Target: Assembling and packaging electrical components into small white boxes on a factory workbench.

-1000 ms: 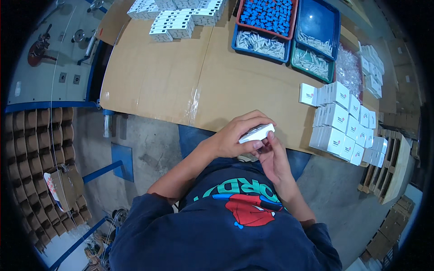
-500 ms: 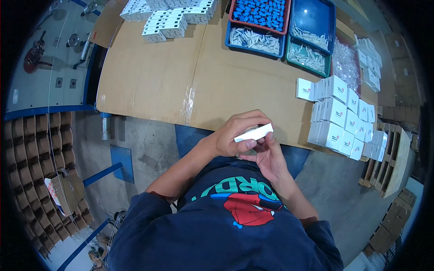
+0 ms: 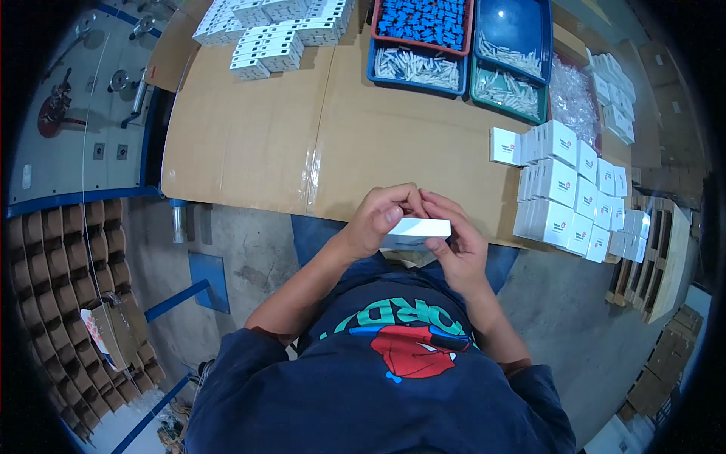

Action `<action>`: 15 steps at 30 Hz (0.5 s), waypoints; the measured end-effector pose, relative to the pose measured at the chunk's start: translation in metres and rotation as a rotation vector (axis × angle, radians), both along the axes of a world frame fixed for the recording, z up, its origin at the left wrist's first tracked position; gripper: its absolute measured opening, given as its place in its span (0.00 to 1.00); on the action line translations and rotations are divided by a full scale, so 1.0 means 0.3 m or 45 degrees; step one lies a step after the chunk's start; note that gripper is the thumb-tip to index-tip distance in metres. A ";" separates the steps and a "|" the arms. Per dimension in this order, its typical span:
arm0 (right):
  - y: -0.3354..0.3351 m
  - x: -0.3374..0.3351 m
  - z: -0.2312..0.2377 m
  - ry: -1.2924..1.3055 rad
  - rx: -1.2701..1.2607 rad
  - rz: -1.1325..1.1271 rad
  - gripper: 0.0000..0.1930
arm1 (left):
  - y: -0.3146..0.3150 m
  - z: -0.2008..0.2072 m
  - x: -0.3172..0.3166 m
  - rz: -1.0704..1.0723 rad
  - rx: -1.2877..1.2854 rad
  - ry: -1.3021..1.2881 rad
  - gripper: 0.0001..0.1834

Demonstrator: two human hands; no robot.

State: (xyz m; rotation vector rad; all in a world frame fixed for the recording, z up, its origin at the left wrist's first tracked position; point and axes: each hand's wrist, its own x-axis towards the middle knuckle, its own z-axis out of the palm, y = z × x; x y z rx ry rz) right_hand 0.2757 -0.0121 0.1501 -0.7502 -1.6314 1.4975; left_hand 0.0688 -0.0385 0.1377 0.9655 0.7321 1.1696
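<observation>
Between my two hands, close to the table's front edge, is a small white box (image 3: 417,228) with one narrow side facing up and faint print on the side toward me. My left hand (image 3: 378,216) is closed around its left end, thumb on top and fingers bent behind. At the other end my right hand (image 3: 463,247) grips it, with the thumb against the near side and the fingers curled over the far side. The fingertips behind the box are partly hidden.
Stacked white boxes (image 3: 561,181) stand on the cardboard-covered table (image 3: 249,144) at right. White pieces with dark square openings (image 3: 280,51) are stacked far left. Trays at the back hold blue parts (image 3: 423,23) and white sticks (image 3: 417,66). A wooden pallet (image 3: 656,261) is at right.
The white box has turned in my hands and now shows a printed side toward me. My right hand has risen to its right end, and my left thumb has shifted up.
</observation>
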 end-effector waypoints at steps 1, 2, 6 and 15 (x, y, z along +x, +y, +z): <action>-0.002 -0.010 0.006 0.025 0.020 0.017 0.23 | -0.003 -0.007 -0.003 0.023 0.004 0.040 0.42; -0.007 -0.017 0.016 0.026 0.020 0.013 0.23 | -0.007 -0.011 -0.006 0.047 0.008 0.080 0.43; -0.022 -0.022 0.028 0.161 -0.229 -0.003 0.20 | -0.018 0.013 -0.009 0.089 -0.072 0.261 0.53; 0.042 0.018 0.017 0.000 -0.663 0.146 0.27 | -0.009 0.044 -0.029 0.416 -0.062 0.189 0.16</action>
